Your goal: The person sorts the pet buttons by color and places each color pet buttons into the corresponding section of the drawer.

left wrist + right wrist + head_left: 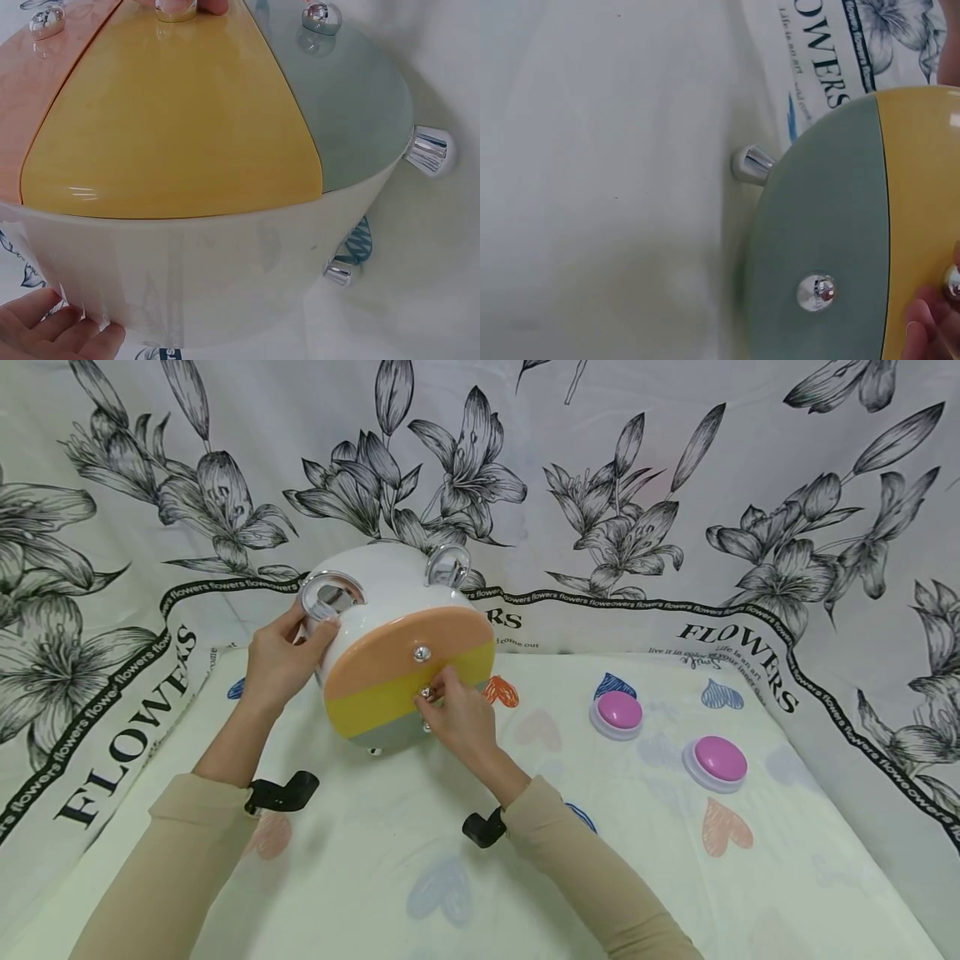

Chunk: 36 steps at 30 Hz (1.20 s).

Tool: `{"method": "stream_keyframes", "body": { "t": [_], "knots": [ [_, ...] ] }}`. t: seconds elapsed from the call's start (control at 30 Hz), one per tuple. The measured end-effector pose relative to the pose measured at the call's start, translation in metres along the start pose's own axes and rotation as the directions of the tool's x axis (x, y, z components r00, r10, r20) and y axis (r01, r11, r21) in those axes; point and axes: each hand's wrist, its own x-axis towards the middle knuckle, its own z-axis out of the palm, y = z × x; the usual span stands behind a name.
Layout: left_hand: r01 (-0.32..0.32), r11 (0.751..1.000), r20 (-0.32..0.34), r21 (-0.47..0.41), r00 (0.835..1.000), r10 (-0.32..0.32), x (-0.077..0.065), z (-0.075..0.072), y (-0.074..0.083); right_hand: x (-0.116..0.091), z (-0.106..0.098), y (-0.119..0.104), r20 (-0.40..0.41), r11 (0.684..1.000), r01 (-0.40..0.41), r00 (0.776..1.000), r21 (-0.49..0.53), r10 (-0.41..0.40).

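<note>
A white oval box (386,568) with three drawer fronts stands tilted on the cloth. Its fronts are an orange drawer (375,652), a yellow drawer (367,703) and a grey-green drawer (393,737), each with a round silver knob. My left hand (281,664) holds the box at its upper left side, just below a silver ring-shaped piece (330,595). In the left wrist view its fingers (56,322) lie against the white wall. With thumb and fingers, my right hand (467,717) pinches the yellow drawer's knob (427,692). All three fronts look flush.
Two pink push lights (619,710) with white rims sit on the right of the heart-patterned cloth (360,868). Behind the box hangs a white curtain (570,410) with black flowers. Small silver feet (751,165) stick out beneath the box.
</note>
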Motion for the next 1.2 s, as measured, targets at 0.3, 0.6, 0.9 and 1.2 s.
{"method": "stream_keyframes", "body": {
  "t": [0.3, 0.6, 0.9, 1.2],
  "knots": [
    [-0.002, 1.000, -0.002, -0.004, 1.000, 0.002, 0.000, 0.000, -0.002, -0.018, 0.011, 0.017, 0.031, 0.998, -0.061, 0.998, 0.012, 0.060],
    [0.010, 1.000, 0.000, 0.004, 1.000, -0.010, -0.001, 0.000, -0.001, -0.031, 0.028, 0.027, 0.115, 0.992, -0.120, 0.987, 0.025, 0.116],
    [0.004, 1.000, -0.011, 0.005, 1.000, -0.004, 0.001, 0.001, -0.002, -0.033, 0.042, 0.025, 0.087, 0.991, -0.136, 0.987, 0.000, 0.136],
    [0.004, 1.000, -0.010, 0.005, 1.000, -0.004, 0.001, 0.001, -0.003, -0.031, 0.049, 0.024, 0.028, 0.989, -0.146, 0.989, -0.032, 0.147]
  ]
}}
